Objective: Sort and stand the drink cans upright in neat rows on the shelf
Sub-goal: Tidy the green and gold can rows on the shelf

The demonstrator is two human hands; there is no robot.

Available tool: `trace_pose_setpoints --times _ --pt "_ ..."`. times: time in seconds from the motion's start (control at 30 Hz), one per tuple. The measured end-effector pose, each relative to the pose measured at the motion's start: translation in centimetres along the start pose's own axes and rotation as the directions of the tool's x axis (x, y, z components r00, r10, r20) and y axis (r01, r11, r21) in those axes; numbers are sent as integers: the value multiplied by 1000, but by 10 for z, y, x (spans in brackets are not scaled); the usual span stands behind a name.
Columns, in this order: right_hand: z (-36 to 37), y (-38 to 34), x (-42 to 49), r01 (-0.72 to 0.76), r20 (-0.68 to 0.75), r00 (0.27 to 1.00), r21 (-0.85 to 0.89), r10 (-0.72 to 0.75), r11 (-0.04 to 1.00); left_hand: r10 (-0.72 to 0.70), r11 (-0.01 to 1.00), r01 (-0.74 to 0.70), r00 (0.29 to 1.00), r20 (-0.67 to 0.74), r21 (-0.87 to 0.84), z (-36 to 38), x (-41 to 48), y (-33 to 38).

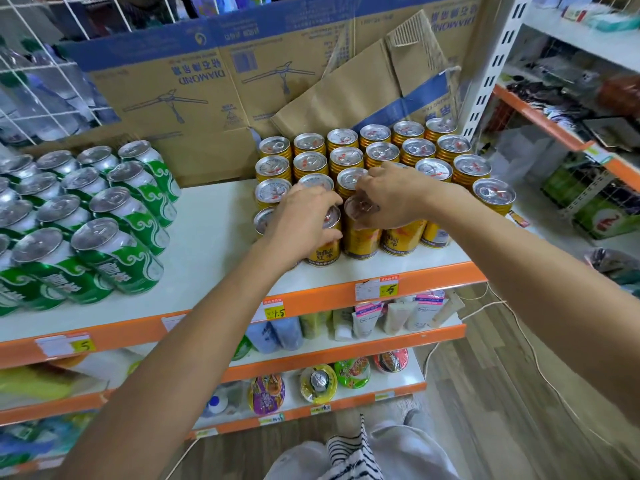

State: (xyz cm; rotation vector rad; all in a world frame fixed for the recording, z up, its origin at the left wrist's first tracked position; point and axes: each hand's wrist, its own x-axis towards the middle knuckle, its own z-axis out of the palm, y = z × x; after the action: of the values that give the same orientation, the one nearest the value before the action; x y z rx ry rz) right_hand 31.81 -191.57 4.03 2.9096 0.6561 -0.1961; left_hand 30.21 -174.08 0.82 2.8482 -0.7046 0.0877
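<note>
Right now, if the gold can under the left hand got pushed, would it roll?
Upright on the smooth shelf, the gold can would probably slide, not roll. It looks tall and narrow, so a high push might tip it. The neighbouring can under the right hand would likely block a rightward fall.

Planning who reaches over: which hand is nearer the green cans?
Left. The left hand grips a front gold can, on the side facing the green cans; the right hand holds the next gold can, farther right.
</note>
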Motion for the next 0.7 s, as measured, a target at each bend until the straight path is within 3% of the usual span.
trace_pose_setpoints --times 0.2,0.3,0.7 --pt "3 0 -1 -49 -95 994 -15 47 999 -9 1000 9 1000 -2 2 -1 0 1" --pt "1 3 -4 -31 -65 997 42 34 999 -15 1000 15 1000 10 10 0 2 1" --pt "8 5 -8 -80 -100 992 5 81 997 -6 1000 6 1000 11 15 -1 1 2"
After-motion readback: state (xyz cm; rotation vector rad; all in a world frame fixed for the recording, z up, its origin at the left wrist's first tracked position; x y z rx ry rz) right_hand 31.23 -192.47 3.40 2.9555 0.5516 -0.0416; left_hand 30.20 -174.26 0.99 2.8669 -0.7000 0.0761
